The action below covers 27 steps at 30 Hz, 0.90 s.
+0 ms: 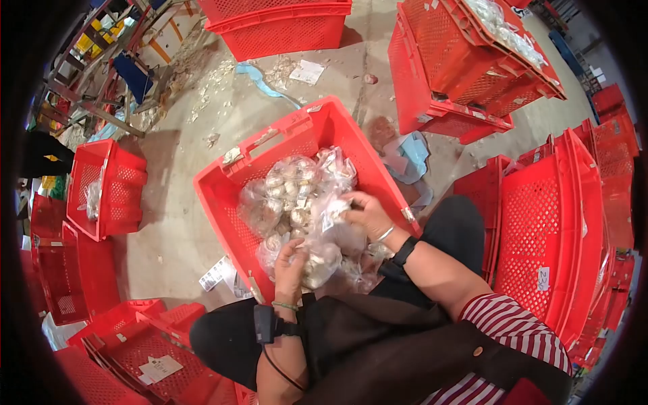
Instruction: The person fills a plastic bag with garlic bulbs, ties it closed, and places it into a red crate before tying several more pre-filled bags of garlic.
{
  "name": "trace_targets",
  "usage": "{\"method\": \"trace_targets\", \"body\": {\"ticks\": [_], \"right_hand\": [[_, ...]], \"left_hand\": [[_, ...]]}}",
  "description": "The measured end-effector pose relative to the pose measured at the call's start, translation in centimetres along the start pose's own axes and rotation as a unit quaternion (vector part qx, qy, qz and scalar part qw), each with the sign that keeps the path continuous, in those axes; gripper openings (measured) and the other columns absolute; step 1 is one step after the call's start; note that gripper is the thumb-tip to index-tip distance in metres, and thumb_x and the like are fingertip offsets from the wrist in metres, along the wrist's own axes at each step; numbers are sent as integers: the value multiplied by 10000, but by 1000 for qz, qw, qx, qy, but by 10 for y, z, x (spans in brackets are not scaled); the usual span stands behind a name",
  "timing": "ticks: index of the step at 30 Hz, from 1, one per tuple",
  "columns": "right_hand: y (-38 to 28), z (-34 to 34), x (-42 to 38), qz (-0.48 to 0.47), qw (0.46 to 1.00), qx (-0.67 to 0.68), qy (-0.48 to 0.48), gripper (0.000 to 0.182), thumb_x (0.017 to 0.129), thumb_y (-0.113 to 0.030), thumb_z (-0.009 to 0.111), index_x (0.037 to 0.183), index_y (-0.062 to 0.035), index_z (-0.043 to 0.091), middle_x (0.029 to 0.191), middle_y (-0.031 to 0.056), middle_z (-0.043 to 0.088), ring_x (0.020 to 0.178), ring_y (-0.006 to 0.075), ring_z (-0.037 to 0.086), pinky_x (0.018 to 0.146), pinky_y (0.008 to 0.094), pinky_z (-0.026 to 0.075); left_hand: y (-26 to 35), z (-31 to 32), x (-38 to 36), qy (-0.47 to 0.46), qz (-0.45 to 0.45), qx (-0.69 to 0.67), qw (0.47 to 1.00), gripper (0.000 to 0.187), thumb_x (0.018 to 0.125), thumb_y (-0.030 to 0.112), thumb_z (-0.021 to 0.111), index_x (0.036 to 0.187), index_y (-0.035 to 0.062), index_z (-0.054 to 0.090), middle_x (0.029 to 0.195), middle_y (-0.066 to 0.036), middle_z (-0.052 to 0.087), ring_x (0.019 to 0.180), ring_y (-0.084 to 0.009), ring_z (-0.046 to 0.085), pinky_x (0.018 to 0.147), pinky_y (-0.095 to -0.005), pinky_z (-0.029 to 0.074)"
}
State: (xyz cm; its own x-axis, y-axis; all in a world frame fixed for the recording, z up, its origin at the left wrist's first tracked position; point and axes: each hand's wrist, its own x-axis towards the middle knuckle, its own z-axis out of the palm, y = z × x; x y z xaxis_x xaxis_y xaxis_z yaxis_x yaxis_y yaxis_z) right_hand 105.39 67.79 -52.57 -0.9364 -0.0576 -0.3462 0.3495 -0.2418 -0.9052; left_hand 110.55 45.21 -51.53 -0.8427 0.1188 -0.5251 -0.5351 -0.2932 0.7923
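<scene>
A large red plastic crate (223,233) stands on the floor in front of me, between my knees. Inside it lie several clear plastic bags of whitish bulbs that look like garlic (291,177). My right hand (370,214) pinches the crumpled clear top of a bag (335,210) over the crate's middle. Lower and to the left, my left hand (290,266) has its fingers curled in against the side of a filled bag of garlic (320,264). What its fingertips grip, if anything, is hard to make out.
Stacked red crates (547,223) rise close on my right, with more red crates (155,351) at lower left. A smaller crate (121,189) stands at left; filled crates (466,61) are at upper right. Blue plastic (412,156) and paper scraps (307,72) litter the floor.
</scene>
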Motion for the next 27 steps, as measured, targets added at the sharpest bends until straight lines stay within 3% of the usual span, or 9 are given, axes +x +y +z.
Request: {"method": "trace_targets", "body": {"ticks": [3, 7, 16, 18, 19, 21, 23, 25, 27], "right_hand": [[-22, -3, 5, 9, 993, 93, 68, 369, 740, -43, 666, 1095, -24, 570, 899, 30, 608, 677, 79, 549, 586, 247, 472], [4, -8, 31, -5, 987, 47, 154, 425, 775, -94, 664, 1150, 9, 493, 816, 42, 571, 618, 89, 533, 522, 245, 441], [18, -10, 18, 61, 984, -130, 105, 506, 799, -157, 670, 1207, 41, 445, 973, 128, 581, 786, 174, 591, 643, 292, 489], [5, 1, 2, -214, 788, -558, 146, 581, 824, -259, 664, 1256, 40, 415, 1119, 198, 542, 977, 245, 569, 820, 334, 466], [0, 9, -7, -215, 788, -559, 145, 581, 824, -259, 664, 1256, 40, 415, 1119, 198, 542, 977, 245, 569, 820, 334, 466], [-11, 27, -20, -80, 957, -278, -29, 653, 845, -361, 635, 1292, 43, 385, 1196, 234, 492, 1089, 291, 518, 928, 350, 405], [15, 27, -15, -59, 960, -262, -72, 673, 855, -386, 621, 1320, 33, 374, 1210, 195, 500, 1081, 264, 524, 913, 340, 414], [28, 32, -18, 187, 977, 31, -100, 628, 846, -371, 642, 1286, 23, 427, 1153, 133, 539, 1013, 194, 539, 841, 309, 443], [24, 31, -20, 215, 968, -2, -127, 482, 826, -240, 669, 1202, 15, 508, 1049, 63, 578, 917, 116, 546, 758, 258, 451]], "left_hand": [[19, -10, -15, -4, -29, -128, 991, 168, 897, 138, 569, 1002, 13, 611, 940, -18, 615, 840, -105, 578, 760, -241, 470], [30, -13, -26, -46, -42, -328, 943, 324, 848, 34, 554, 1167, -9, 520, 1073, -58, 599, 984, -140, 565, 872, -292, 450], [28, -10, -24, -58, 43, -153, 986, 528, 747, -82, 611, 1247, -2, 460, 1150, -94, 569, 1012, -169, 575, 870, -302, 474], [33, -7, -27, -57, 36, -121, 990, 519, 754, -89, 602, 1246, -9, 456, 1132, -82, 571, 1022, -155, 558, 887, -291, 457], [33, -6, -28, -59, 27, -87, 994, 511, 762, -97, 592, 1246, -16, 452, 1113, -71, 573, 1032, -141, 542, 904, -279, 440], [28, -6, -29, -83, 40, -57, 994, 488, 743, -67, 628, 1203, -4, 480, 1103, -66, 566, 1037, -140, 526, 909, -282, 428], [24, -1, -28, -111, 51, -25, 992, 466, 724, -38, 664, 1161, 8, 509, 1092, -61, 559, 1042, -139, 509, 914, -285, 415], [26, 3, -23, -158, 176, 143, 961, 415, 656, 23, 732, 1028, 34, 549, 1068, -67, 545, 1018, -164, 507, 912, -304, 393], [21, 5, -19, -152, 220, 205, 942, 392, 604, 66, 769, 930, 43, 553, 1029, -93, 515, 992, -209, 502, 895, -331, 393]]}}
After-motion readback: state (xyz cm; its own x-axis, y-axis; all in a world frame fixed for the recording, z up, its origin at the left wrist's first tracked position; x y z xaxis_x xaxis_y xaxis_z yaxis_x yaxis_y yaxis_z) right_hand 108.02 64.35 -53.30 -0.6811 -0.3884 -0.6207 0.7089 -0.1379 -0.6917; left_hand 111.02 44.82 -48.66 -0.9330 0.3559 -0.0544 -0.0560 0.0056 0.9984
